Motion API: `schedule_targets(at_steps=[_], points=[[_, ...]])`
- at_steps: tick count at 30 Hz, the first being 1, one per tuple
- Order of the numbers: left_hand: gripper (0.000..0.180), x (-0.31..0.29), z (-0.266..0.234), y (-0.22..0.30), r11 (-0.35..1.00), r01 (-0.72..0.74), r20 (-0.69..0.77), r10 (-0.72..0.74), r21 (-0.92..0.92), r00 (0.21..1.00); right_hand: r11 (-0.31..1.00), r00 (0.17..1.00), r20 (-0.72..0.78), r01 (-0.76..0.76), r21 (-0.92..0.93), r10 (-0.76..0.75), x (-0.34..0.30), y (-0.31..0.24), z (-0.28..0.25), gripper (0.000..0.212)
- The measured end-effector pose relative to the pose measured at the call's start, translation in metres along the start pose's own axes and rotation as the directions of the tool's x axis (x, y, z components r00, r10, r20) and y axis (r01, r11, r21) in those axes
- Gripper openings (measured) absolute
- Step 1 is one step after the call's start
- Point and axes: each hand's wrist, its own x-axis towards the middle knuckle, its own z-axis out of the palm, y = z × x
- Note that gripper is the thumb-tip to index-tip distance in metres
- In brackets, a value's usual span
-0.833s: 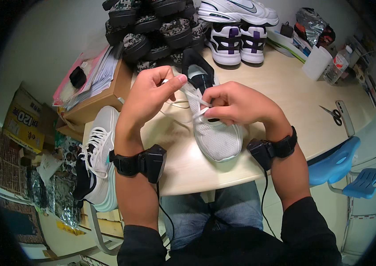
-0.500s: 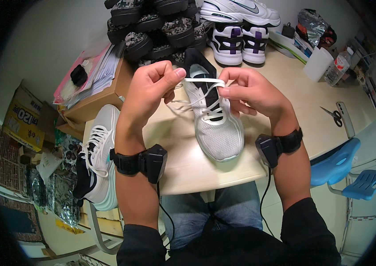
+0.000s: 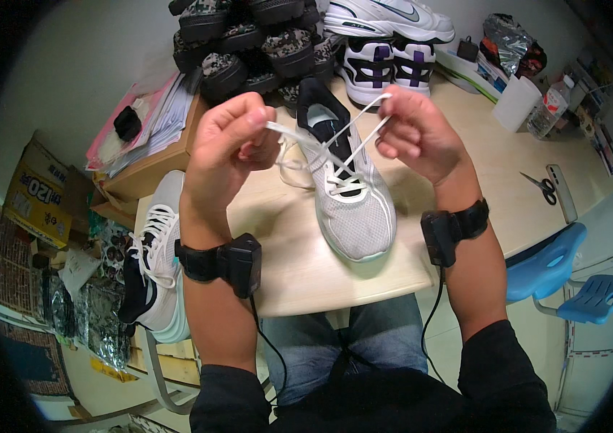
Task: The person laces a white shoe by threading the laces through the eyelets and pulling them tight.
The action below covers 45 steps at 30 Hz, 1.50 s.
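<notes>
A light grey sneaker (image 3: 355,216) with a black lining stands upright on the table, its toe toward me. White shoelace (image 3: 364,148) crosses its tongue and runs up from the eyelets. To the left of the shoe, my left hand (image 3: 233,137) is closed, pinching a strand of the lace between thumb and forefinger. My right hand (image 3: 418,133), raised on the right and a little blurred, is closed on another part of the lace, which forms a stretched loop. Both hands are above the table and apart from the shoe body.
A matching sneaker (image 3: 158,260) sits at the table's left edge. Behind are stacked camouflage shoes (image 3: 249,50) and white sneakers (image 3: 389,61). Scissors (image 3: 545,189), a phone (image 3: 561,193) and a plastic bottle (image 3: 552,108) lie or stand at right. A box with papers (image 3: 155,144) is left.
My hands have moved apart from over the shoe, the left going left and the right going right and up. The lace is now pulled out into a loop by the right hand.
</notes>
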Motion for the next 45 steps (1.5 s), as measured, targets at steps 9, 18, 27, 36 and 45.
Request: schedule_targets(at_steps=[9,18,27,36,45], points=[[0.042,0.005,-0.031,0.004,0.875,0.278,-0.807,0.189,0.397,0.559,0.513,0.842,-0.337,0.527,0.677,-0.421,-0.026,-0.036,-0.071,0.026],[0.040,-0.003,-0.077,-0.024,0.269,0.659,-0.712,0.237,0.702,0.661,0.592,0.725,-0.615,0.653,0.473,-0.308,-0.027,-0.031,-0.085,0.021],[0.021,0.012,-0.031,-0.035,0.663,0.269,-0.437,0.098,0.698,0.894,0.823,0.713,-0.674,0.492,0.284,-0.194,-0.015,-0.028,-0.066,0.017],[0.021,0.012,0.033,-0.032,0.513,0.255,-0.099,-0.311,0.820,0.945,0.867,0.870,-0.323,0.450,0.212,-0.373,-0.017,-0.031,-0.052,0.029],[0.020,0.013,0.043,-0.038,0.507,0.251,-0.055,-0.369,0.824,0.928,0.613,0.784,-0.227,0.600,0.515,-0.578,-0.020,-0.034,-0.055,0.033]])
